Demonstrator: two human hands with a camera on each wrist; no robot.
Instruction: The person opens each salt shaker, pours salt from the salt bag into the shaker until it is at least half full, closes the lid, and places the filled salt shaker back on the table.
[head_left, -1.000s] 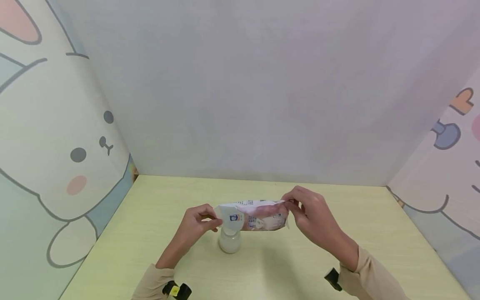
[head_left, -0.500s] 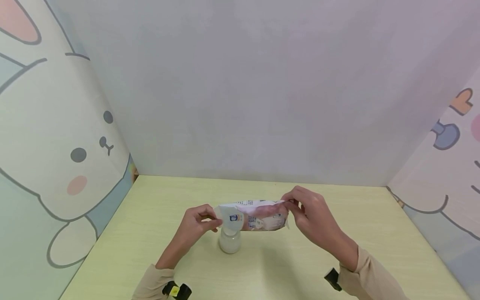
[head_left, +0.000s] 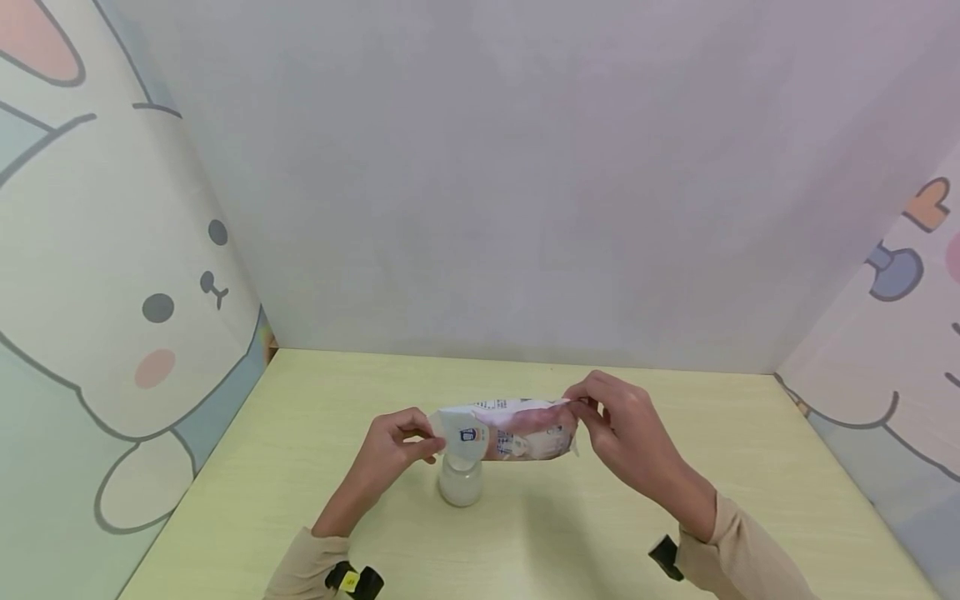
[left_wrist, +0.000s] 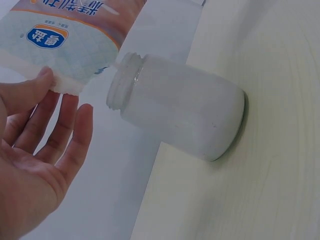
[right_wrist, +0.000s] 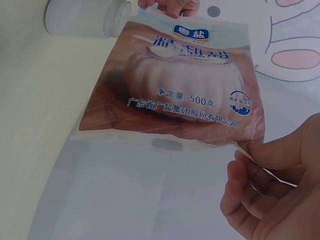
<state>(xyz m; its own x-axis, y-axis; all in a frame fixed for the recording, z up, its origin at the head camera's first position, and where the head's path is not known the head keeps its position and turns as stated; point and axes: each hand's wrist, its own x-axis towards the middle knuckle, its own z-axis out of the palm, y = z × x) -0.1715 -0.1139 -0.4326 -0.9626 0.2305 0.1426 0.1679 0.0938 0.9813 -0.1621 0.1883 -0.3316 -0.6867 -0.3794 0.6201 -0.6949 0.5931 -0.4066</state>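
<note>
A salt bag (right_wrist: pixel 172 85), brown and pale blue with Chinese print, is held tilted above the table. My left hand (head_left: pixel 397 446) pinches one corner of it at the pale end, between thumb and fingertips. At the opposite end, a corner is pinched by my right hand (head_left: pixel 618 429), which sits higher. Below the bag's torn corner stands an open glass jar (left_wrist: pixel 182 105), whitish and upright on the table. The torn corner lies at the jar's threaded mouth. How full the jar is cannot be made out, and in the head view the bag hides its mouth.
The pale yellow table (head_left: pixel 330 392) ends at a plain grey back wall (head_left: pixel 480 208). Side walls carry cartoon animals, a rabbit (head_left: pixel 112 292) on the left. Black wrist cameras sit at both beige sleeves.
</note>
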